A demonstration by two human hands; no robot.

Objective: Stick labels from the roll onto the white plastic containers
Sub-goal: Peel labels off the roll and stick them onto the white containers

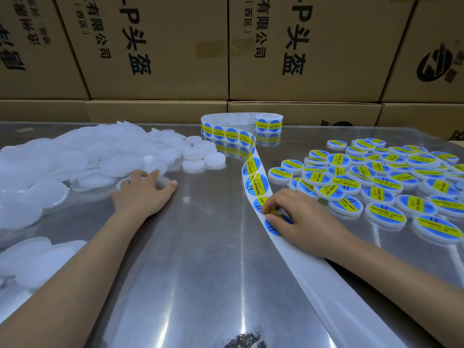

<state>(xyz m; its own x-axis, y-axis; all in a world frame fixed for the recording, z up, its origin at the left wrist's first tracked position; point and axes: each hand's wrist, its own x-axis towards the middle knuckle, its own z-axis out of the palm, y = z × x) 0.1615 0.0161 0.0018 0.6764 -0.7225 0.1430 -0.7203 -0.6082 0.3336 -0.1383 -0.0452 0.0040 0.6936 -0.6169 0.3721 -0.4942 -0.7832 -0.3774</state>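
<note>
1. The left hand (144, 190) lies at about nine o'clock on the shiny metal table (200, 272), fingers spread and reaching onto a plain white container (130, 182) at the edge of the unlabelled pile (82, 156); whether it grips the container cannot be told.
2. The right hand (296, 217) sits near three o'clock of centre, thumb and forefinger pinching the edge of a blue-and-yellow label (262, 204) on the backing strip (301, 272).
3. The strip runs from the label roll (268, 123) at twelve o'clock, curves down under the right hand, and trails bare toward five o'clock.
4. Labelled containers (376, 182) lie heaped at two to three o'clock, just beside the right hand.
5. Cardboard boxes (226, 46) with printed characters are stacked behind the table at twelve o'clock.
</note>
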